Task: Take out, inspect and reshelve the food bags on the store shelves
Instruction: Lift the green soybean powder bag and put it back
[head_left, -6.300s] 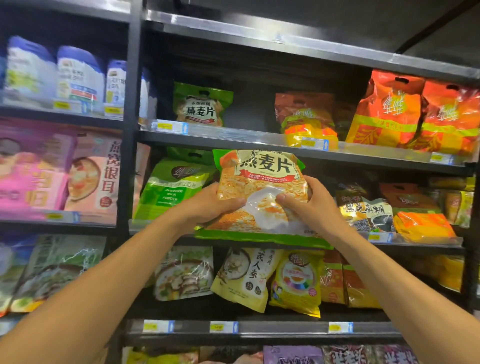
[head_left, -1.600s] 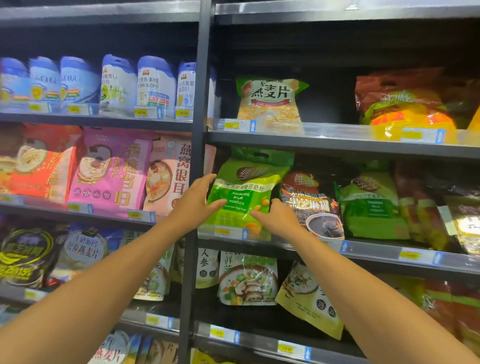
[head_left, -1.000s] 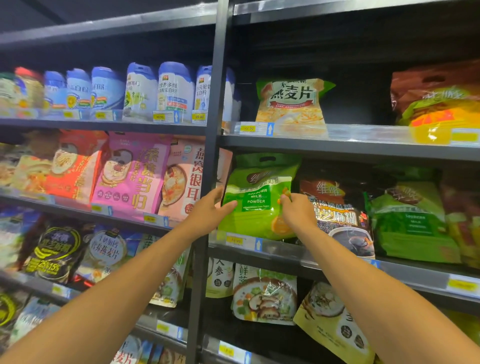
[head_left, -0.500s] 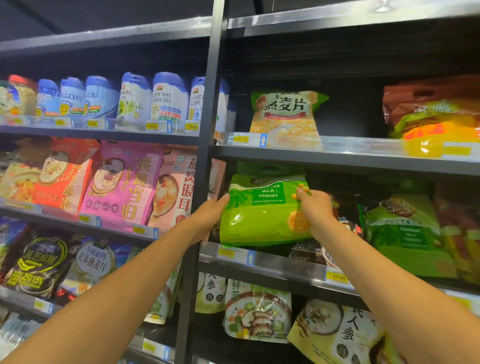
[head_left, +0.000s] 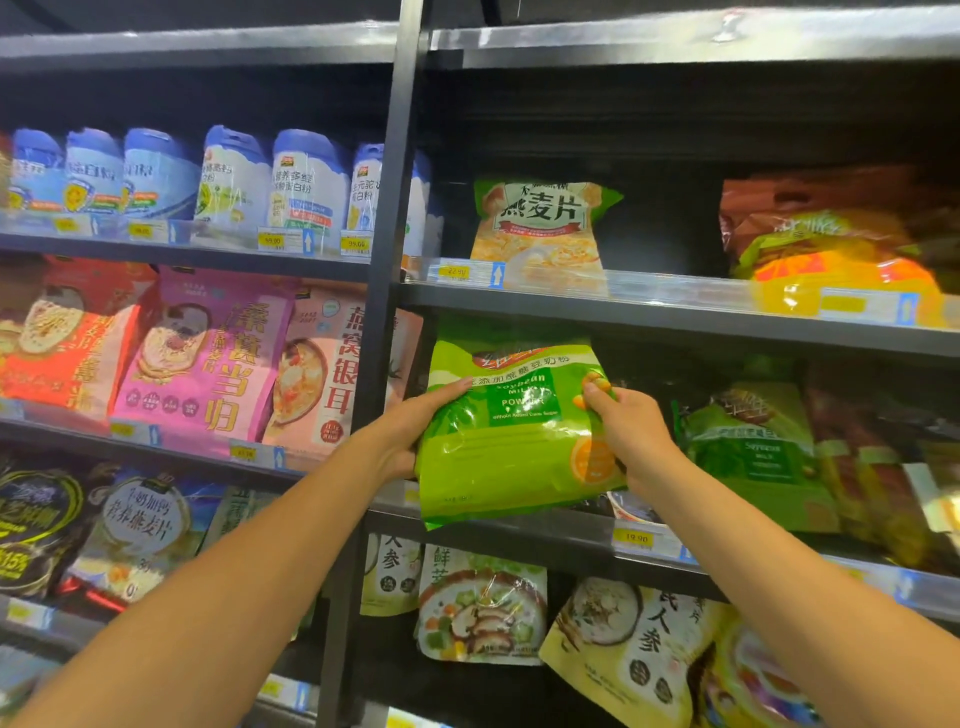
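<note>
A bright green soybean milk powder bag is held in front of the middle shelf, its bottom edge hanging just over the shelf lip. My left hand grips its left side and my right hand grips its right side, thumb on the front. An oat flakes bag with a green top stands on the shelf above. A second green soybean bag stands on the middle shelf to the right.
A dark upright post divides the shelving just left of the held bag. Pink and red bags fill the left bay, blue-topped bags stand above them. Vegetable and ginseng bags hang below. An orange bag sits upper right.
Both hands closed on the green soybean bag and drew it off the middle shelf toward me; it now hangs lower and closer than a second ago.
</note>
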